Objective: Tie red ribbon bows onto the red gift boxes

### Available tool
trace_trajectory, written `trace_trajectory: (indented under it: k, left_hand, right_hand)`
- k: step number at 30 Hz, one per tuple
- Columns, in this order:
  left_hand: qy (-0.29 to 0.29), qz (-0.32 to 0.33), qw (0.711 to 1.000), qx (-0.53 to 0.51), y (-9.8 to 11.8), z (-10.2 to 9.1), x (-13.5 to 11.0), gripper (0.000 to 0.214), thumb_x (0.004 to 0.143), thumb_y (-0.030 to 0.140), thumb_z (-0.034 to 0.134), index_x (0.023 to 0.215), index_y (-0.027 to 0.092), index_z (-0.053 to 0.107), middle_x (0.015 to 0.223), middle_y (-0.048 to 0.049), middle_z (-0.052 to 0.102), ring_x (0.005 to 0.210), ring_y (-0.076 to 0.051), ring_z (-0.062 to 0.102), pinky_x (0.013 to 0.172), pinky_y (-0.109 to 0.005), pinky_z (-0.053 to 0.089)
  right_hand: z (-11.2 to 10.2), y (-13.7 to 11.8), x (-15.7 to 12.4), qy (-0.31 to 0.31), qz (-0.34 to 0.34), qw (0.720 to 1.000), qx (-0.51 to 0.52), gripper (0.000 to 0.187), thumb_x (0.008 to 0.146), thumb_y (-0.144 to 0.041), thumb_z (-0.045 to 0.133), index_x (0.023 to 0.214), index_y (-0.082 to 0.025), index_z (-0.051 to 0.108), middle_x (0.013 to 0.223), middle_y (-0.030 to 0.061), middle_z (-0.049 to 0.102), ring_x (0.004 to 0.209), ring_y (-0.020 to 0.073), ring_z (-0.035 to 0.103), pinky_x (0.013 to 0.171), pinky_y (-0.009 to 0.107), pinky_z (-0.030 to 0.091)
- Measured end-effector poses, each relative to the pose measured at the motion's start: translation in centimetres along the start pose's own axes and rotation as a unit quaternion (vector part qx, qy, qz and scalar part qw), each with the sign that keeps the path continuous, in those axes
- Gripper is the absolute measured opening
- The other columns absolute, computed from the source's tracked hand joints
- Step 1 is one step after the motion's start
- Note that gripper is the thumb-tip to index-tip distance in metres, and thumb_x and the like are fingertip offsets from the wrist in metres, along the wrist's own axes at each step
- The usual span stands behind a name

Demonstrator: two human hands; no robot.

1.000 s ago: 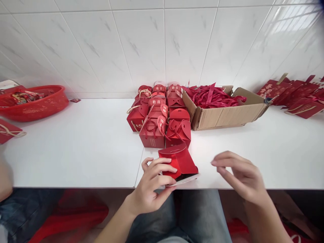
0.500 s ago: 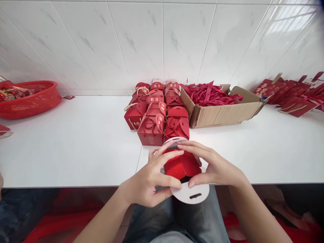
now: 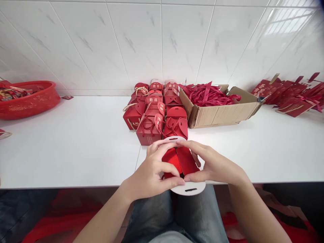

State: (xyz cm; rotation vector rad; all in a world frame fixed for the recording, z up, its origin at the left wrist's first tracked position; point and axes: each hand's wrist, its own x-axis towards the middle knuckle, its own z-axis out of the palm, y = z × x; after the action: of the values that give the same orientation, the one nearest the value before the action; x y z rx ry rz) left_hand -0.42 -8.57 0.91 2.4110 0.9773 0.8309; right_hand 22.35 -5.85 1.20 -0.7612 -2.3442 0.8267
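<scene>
A red paper gift box with two rounded white-backed flaps sits at the table's front edge, between my hands. Its side panels are folded inward, with a small dark gap near the front. My left hand grips it from the left, thumb on the near slotted flap and fingertips by the far slotted flap. From the right, my right hand holds it likewise, thumb at the near flap's base, fingers at the far flap. Right behind stand several closed red gift boxes with cord handles.
A cardboard box full of dark red ribbons stands behind on the right. Red gift bags lie farther right. At the far left is a red plastic basket with wrapped packets. A tiled wall closes off the white table's back.
The near flap has tilted up and away from me. My left thumb has slid right along its base, close to the right thumb, and the side panels have closed in further.
</scene>
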Motion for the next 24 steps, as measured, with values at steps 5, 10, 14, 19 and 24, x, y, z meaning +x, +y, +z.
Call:
trace_trajectory:
  k: [5,10,14,19,24]
  left_hand:
    - [-0.007,-0.052,0.999,-0.008,0.3,-0.1,0.0,0.051,0.067,0.054,0.075,0.101,0.023,0.053,0.147,-0.0088,0.039,0.138,-0.032,0.023,0.108,-0.052,0.036]
    - [-0.026,-0.038,0.999,0.003,0.2,0.0,-0.3,0.073,0.07,0.054,0.073,0.128,0.026,0.038,0.143,-0.0099,0.041,0.14,-0.031,0.022,0.109,-0.05,0.037]
    - [0.0,-0.018,1.0,-0.016,-0.2,0.5,-0.6,0.083,0.066,0.054,0.077,0.133,0.027,0.036,0.137,-0.0112,0.041,0.138,-0.033,0.025,0.111,-0.052,0.034]
    - [0.105,0.003,0.989,-0.107,-1.7,1.8,-1.1,0.1,0.051,0.053,0.085,0.132,0.028,0.034,0.129,-0.0135,0.033,0.131,-0.037,0.033,0.107,-0.056,0.036]
    - [0.198,0.084,0.957,-0.195,-2.7,3.8,-2.0,0.091,0.046,0.051,0.088,0.114,0.028,0.034,0.114,-0.009,0.029,0.133,-0.04,0.033,0.107,-0.062,0.033]
  right_hand:
    - [0.4,0.5,-0.4,0.024,0.001,1.0,0.01,0.095,0.069,-0.039,0.08,0.147,-0.031,0.026,0.137,0.0106,0.046,0.106,0.0231,0.057,0.089,0.039,0.052]
    - [0.7,0.9,-1.0,0.041,0.026,0.995,0.089,0.101,0.064,-0.039,0.084,0.146,-0.037,0.025,0.13,0.0089,0.042,0.078,0.0141,0.057,0.073,0.033,0.055]
    - [1.3,1.4,-1.5,0.069,0.033,0.986,0.151,0.106,0.059,-0.04,0.086,0.145,-0.041,0.025,0.13,0.0076,0.035,0.082,0.0145,0.056,0.071,0.031,0.056]
    - [1.6,1.7,-1.8,0.109,0.013,0.985,0.132,0.108,0.055,-0.047,0.086,0.145,-0.039,0.028,0.125,0.007,0.035,0.119,0.0279,0.043,0.091,0.037,0.051]
    - [1.9,1.3,-2.6,0.13,0.003,0.987,0.098,0.105,0.058,-0.049,0.084,0.145,-0.037,0.028,0.123,0.0072,0.034,0.12,0.0287,0.039,0.101,0.042,0.044]
